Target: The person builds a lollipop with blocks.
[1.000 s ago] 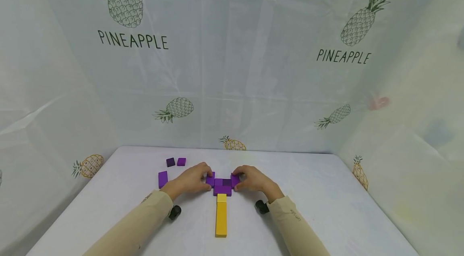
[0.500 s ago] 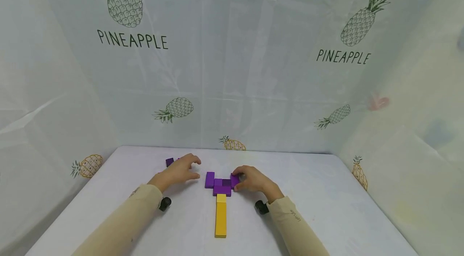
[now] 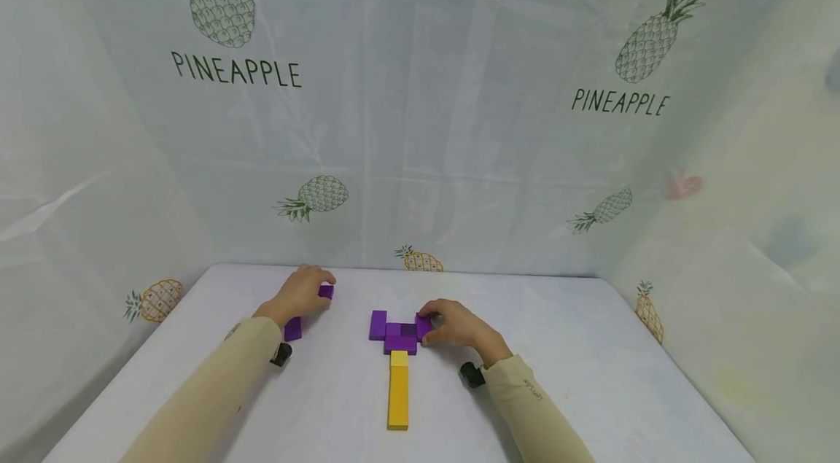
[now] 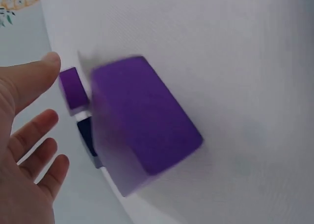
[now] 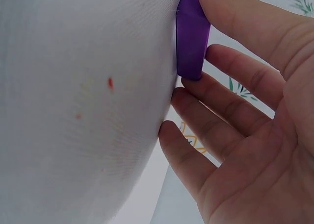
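My right hand (image 3: 459,324) pinches a purple block (image 3: 424,328) at the right end of a purple group; its thumb and fingertips meet the block (image 5: 194,40) in the right wrist view. The group also has a left purple block (image 3: 377,325), a front one (image 3: 400,346) and two small ones between. Farther back on the left, my left hand (image 3: 297,295) reaches around a small purple block (image 3: 326,291), thumb and fingers spread apart. In the left wrist view, a dark small block (image 4: 87,136) lies beyond a larger purple block (image 4: 147,116).
A small yellow block (image 3: 399,359) and a long yellow block (image 3: 397,401) run toward me from the purple group on the white table (image 3: 558,375). Pineapple-printed sheeting (image 3: 459,120) closes off the back and sides. Each wrist wears a small black camera.
My left hand has let go of the group's left purple block and moved left and back to the loose small purple block. My right hand has stayed on its block.
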A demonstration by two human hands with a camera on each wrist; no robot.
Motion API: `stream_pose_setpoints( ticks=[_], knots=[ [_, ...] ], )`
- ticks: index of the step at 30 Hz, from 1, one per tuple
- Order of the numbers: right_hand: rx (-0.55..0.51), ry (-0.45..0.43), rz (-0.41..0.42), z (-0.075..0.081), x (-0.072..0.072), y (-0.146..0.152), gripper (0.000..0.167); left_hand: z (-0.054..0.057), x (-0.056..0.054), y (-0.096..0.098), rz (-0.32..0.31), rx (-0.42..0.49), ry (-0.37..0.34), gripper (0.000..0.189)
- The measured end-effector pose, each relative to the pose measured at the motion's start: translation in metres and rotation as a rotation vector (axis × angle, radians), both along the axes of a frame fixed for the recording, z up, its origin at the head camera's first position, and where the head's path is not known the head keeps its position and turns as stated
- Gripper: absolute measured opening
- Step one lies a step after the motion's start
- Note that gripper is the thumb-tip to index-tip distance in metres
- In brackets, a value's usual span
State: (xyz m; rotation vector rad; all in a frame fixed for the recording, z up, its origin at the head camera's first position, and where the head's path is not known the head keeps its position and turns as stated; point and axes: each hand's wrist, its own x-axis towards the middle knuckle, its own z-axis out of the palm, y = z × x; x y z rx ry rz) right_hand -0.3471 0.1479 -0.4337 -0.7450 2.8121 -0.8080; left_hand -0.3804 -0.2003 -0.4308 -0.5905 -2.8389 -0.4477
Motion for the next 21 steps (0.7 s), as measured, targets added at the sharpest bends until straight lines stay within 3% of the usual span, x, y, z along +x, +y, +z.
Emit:
stream_pose_setpoints(
  ticks=[5, 8, 15, 21],
  knots=[
    [0.007, 0.000, -0.003, 0.000, -0.001, 0.000, 0.046, 0.000, -0.002, -0.001, 0.088, -0.012, -0.114, 0.045],
    [0.014, -0.003, -0.007, 0.000, -0.001, 0.000, 0.046, -0.001, -0.001, 0.000, 0.103, -0.001, -0.142, 0.042],
    [-0.007, -0.018, -0.015, 0.002, -0.001, 0.000, 0.046, 0.004, 0.006, 0.010, 0.043, -0.019, -0.096, 0.032],
    [-0.004, -0.028, -0.023, 0.000, -0.002, 0.000, 0.046, 0.004, 0.013, 0.025, -0.020, -0.012, -0.118, 0.030]
  ],
)
